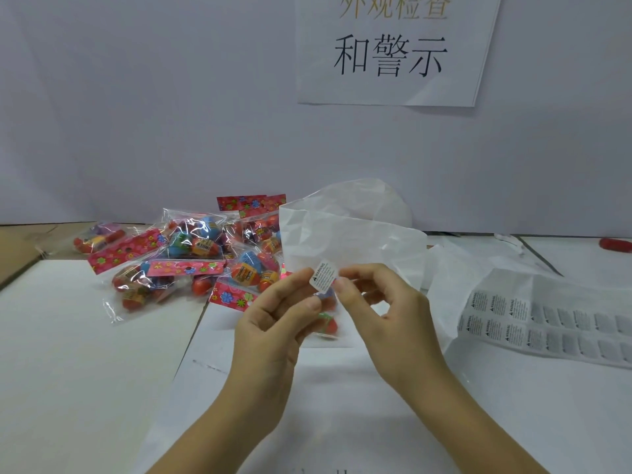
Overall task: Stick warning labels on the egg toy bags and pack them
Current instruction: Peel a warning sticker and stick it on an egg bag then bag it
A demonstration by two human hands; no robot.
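Observation:
A small white warning label (323, 274) is held up between my two hands above the table. My left hand (273, 323) pinches its left edge and my right hand (379, 313) pinches its right edge with fingertips. Under my hands lies one clear egg toy bag (328, 325), mostly hidden. A pile of egg toy bags (191, 254) with red flowered header cards lies at the left rear. A sheet of warning labels (547, 323) lies to the right.
A crumpled white plastic bag (352, 234) stands open behind my hands. White paper sheets (85, 354) cover the table. A printed sign (393, 49) hangs on the white back wall. A red object (617, 245) lies at the far right edge.

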